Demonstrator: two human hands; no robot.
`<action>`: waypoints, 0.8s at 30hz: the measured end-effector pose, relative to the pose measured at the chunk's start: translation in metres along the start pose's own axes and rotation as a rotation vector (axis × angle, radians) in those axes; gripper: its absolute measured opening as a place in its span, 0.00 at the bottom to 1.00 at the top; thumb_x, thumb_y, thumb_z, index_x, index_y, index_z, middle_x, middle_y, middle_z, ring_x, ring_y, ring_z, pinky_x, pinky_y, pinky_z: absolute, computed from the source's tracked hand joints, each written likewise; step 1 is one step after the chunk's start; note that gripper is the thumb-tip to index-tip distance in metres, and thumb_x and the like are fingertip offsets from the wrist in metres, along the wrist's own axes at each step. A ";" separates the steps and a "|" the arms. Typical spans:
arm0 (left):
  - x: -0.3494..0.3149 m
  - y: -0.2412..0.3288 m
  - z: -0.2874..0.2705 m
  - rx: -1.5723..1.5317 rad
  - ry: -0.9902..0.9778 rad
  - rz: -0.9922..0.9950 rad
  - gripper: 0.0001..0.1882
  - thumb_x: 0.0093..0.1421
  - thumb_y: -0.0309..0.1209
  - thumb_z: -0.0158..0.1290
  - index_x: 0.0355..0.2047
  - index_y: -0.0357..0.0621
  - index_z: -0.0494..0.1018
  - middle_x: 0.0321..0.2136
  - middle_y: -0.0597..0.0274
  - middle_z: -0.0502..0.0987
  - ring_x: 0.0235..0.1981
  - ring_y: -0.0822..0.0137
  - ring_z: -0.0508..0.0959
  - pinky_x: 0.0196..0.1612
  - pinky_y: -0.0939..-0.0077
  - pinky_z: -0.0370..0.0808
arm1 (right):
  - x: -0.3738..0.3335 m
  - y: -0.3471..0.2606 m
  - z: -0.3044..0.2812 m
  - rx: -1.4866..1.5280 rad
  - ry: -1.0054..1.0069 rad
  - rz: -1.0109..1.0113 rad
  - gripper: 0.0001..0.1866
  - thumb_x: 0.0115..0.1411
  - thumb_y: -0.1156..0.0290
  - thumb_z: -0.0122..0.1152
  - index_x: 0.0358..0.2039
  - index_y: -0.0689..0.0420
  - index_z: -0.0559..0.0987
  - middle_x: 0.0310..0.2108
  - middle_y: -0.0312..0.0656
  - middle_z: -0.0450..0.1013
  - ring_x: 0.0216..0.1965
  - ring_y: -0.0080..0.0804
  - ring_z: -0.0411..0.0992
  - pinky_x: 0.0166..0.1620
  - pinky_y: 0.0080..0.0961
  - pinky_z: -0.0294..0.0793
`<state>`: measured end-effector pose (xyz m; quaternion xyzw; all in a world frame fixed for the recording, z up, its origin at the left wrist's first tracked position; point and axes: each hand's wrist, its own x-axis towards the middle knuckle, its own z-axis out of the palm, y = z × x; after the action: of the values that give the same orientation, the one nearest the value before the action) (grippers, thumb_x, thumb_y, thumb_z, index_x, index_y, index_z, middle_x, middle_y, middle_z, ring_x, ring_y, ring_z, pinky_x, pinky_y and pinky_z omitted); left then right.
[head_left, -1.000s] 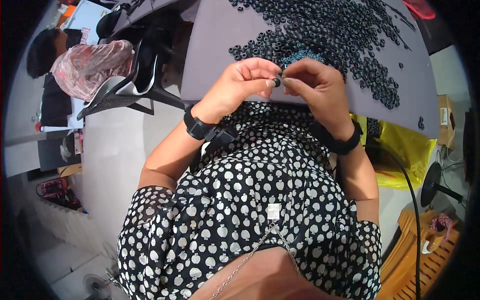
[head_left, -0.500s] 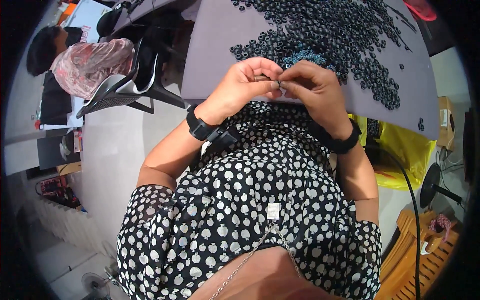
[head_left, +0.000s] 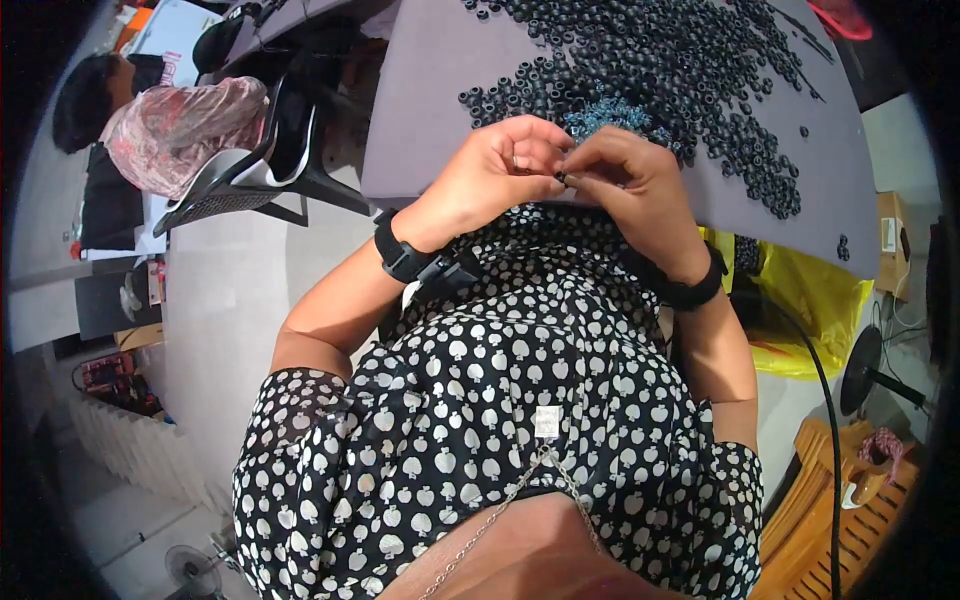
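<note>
My left hand point(head_left: 495, 168) and my right hand point(head_left: 640, 185) meet just above the table's near edge, each with thumb and fingers pinched. Between the fingertips shows a small black ring-shaped piece point(head_left: 560, 177), partly covered by them, and both hands grip it. Just beyond my hands lies a heap of small blue pieces point(head_left: 610, 115), too fine to name. A wide spread of similar black ring-shaped pieces point(head_left: 680, 60) surrounds the blue heap on the tabletop.
The grey-covered table point(head_left: 415, 130) stands before me. A black chair point(head_left: 290, 150) and a seated person point(head_left: 185, 130) are at the left. At the right are a yellow plastic bag point(head_left: 810, 310) under the table, a black cable point(head_left: 832, 440) and a wooden slatted chair point(head_left: 850, 500).
My fingers have shifted around the small black piece, which now shows more clearly between the fingertips. The left fingers sit slightly more to the right; the forearms have hardly moved.
</note>
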<state>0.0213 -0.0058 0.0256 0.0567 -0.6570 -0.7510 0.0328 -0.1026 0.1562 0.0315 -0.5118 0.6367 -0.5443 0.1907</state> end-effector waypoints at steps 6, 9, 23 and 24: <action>-0.001 -0.001 0.001 0.020 -0.019 -0.036 0.21 0.55 0.13 0.53 0.49 0.37 0.67 0.33 0.68 0.76 0.36 0.78 0.76 0.43 0.82 0.75 | -0.004 0.007 -0.005 0.263 -0.146 0.207 0.03 0.54 0.81 0.57 0.30 0.66 0.77 0.28 0.34 0.70 0.26 0.18 0.71 0.30 0.14 0.70; 0.001 0.001 0.001 0.037 -0.022 -0.032 0.21 0.55 0.13 0.52 0.50 0.37 0.67 0.33 0.68 0.75 0.36 0.78 0.75 0.43 0.82 0.75 | -0.007 0.010 -0.004 0.260 -0.119 0.238 0.03 0.54 0.81 0.57 0.30 0.66 0.77 0.28 0.34 0.71 0.26 0.17 0.71 0.30 0.14 0.70; -0.005 0.001 0.002 -0.029 -0.169 -0.206 0.25 0.54 0.14 0.52 0.54 0.35 0.64 0.39 0.58 0.78 0.41 0.72 0.77 0.47 0.80 0.72 | -0.019 0.009 -0.001 0.286 -0.291 0.236 0.08 0.51 0.80 0.62 0.33 0.62 0.81 0.30 0.32 0.71 0.31 0.17 0.67 0.34 0.15 0.65; -0.007 -0.004 0.001 -0.108 -0.181 -0.229 0.26 0.54 0.15 0.53 0.54 0.36 0.64 0.39 0.58 0.78 0.41 0.72 0.77 0.46 0.79 0.72 | -0.022 0.007 0.001 0.248 -0.270 0.204 0.08 0.51 0.79 0.62 0.34 0.61 0.81 0.30 0.32 0.70 0.31 0.18 0.67 0.34 0.14 0.65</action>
<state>0.0279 -0.0037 0.0222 0.0618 -0.6052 -0.7861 -0.1095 -0.0960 0.1734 0.0178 -0.4856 0.5818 -0.5229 0.3902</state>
